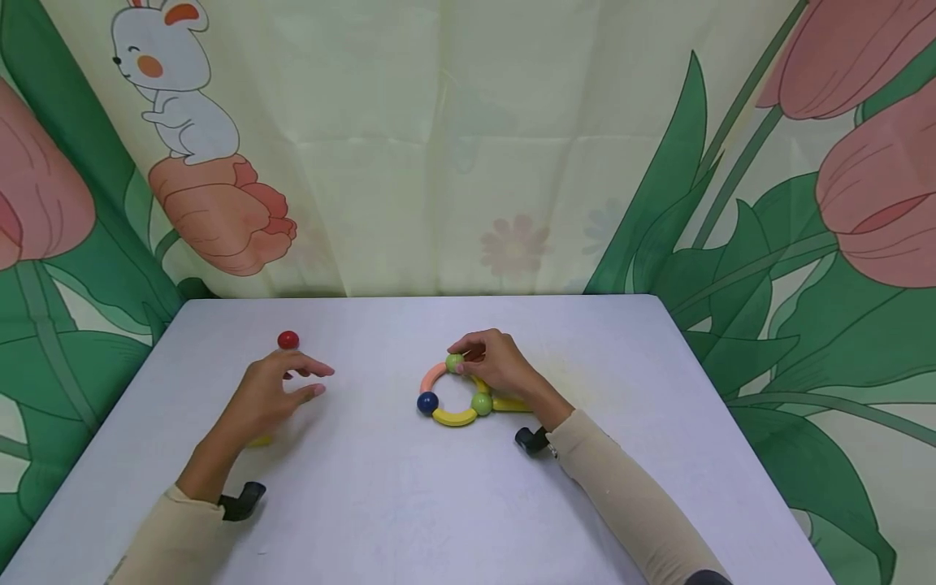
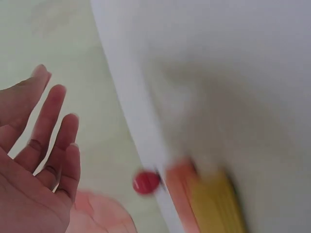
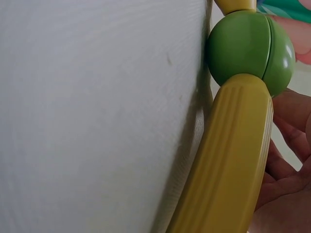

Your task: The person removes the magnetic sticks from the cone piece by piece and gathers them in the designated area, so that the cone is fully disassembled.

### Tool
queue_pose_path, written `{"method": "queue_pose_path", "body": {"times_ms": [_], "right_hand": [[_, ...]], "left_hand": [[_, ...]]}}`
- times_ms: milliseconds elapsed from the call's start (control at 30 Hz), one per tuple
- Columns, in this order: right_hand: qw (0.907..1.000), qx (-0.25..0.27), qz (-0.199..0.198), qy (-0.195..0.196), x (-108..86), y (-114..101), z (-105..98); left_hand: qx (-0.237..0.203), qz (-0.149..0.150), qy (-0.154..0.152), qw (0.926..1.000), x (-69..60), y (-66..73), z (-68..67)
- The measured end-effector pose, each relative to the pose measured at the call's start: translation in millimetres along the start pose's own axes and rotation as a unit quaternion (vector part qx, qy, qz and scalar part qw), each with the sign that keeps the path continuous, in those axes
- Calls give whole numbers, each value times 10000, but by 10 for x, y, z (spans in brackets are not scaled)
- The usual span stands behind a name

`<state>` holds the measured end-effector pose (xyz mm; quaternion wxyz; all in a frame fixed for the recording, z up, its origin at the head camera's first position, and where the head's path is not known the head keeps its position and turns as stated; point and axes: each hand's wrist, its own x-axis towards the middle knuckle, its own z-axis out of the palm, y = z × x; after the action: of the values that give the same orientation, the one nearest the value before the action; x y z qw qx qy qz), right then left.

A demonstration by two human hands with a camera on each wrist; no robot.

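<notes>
On the table, a ring of toy pieces joins curved rods and balls: a blue ball (image 1: 427, 403), a salmon curved rod (image 1: 433, 376), a yellow curved rod (image 1: 455, 418) and a lower green ball (image 1: 482, 404). A yellow rod (image 1: 509, 405) sticks out to the right of that ball, passing under the right forearm. My right hand (image 1: 497, 364) pinches the upper green ball (image 1: 454, 363) between thumb and fingers. To the left, my left hand (image 1: 272, 392) hovers with fingers parted, holding nothing. Beyond it lies a red ball (image 1: 288, 340).
Partly hidden beneath the left wrist is a yellow piece (image 1: 261, 441). The left wrist view shows a blurred salmon piece (image 2: 181, 191) beside a yellow piece (image 2: 216, 204). A printed curtain (image 1: 380, 162) hangs behind the white table (image 1: 366, 504).
</notes>
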<state>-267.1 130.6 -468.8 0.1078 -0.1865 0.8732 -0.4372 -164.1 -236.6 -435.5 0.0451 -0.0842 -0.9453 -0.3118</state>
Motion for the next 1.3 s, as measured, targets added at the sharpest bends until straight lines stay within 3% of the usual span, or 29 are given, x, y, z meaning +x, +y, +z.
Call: {"method": "queue_pose_path", "body": {"times_ms": [367, 667, 1000, 1300], "right_hand": [[9998, 54, -132, 102, -24, 26, -24], [9991, -125, 68, 402, -242, 18, -135], [9992, -242, 41, 315, -564, 152, -286], [9990, -405, -140, 114, -797, 308, -393]], "left_hand": [[-479, 617, -624, 9950, 302, 528, 572], [-988, 1229, -793, 9843, 450, 833, 980], [-1418, 1181, -1185, 9757, 571, 1017, 1234], [-1519, 1480, -1367, 9677, 683, 1140, 1417]]}}
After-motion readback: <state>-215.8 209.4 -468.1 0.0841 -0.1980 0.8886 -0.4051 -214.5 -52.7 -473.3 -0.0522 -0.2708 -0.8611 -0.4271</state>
